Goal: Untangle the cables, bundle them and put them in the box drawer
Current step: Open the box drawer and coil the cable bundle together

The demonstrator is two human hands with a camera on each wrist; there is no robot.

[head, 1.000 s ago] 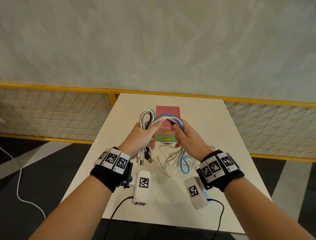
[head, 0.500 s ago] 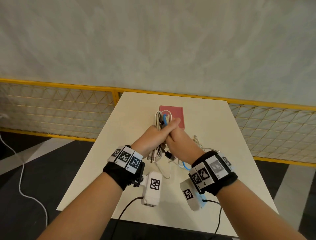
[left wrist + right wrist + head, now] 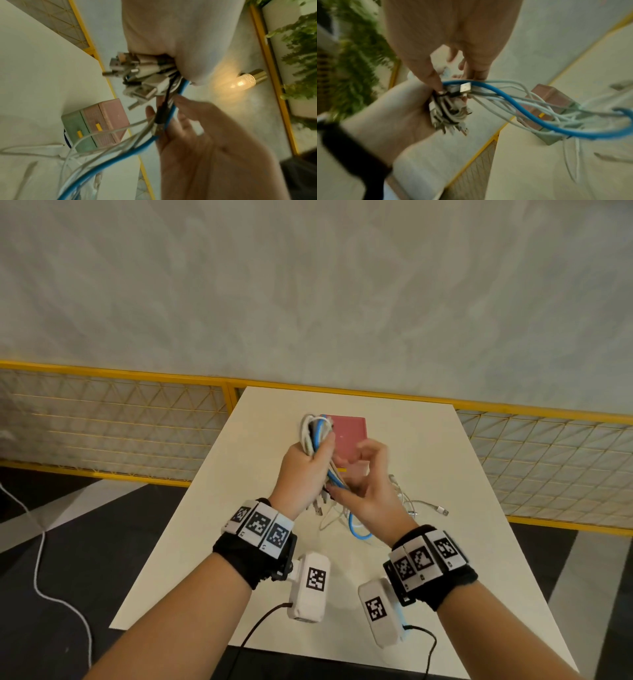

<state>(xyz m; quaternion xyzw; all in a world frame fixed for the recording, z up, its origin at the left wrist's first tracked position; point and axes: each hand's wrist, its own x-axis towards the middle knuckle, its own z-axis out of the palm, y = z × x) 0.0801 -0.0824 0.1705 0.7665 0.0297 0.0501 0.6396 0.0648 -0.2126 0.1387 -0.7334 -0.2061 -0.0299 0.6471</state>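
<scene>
Both hands meet at the centre of the head view, raised above the table [image 3: 428,460]. Left hand [image 3: 303,470] is a closed fist around the folded bundle of cables [image 3: 317,433], loops sticking out above it and plugs [image 3: 137,75] below. Right hand [image 3: 368,487], just right of it, is blurred; its thumb presses against the blue cable [image 3: 522,108] at the plugs while the fingers [image 3: 371,450] curl loosely, half open. Loose cable ends trail down onto the table at lower centre. Behind the hands, toward upper centre, stands the pink-and-green box drawer [image 3: 96,124].
</scene>
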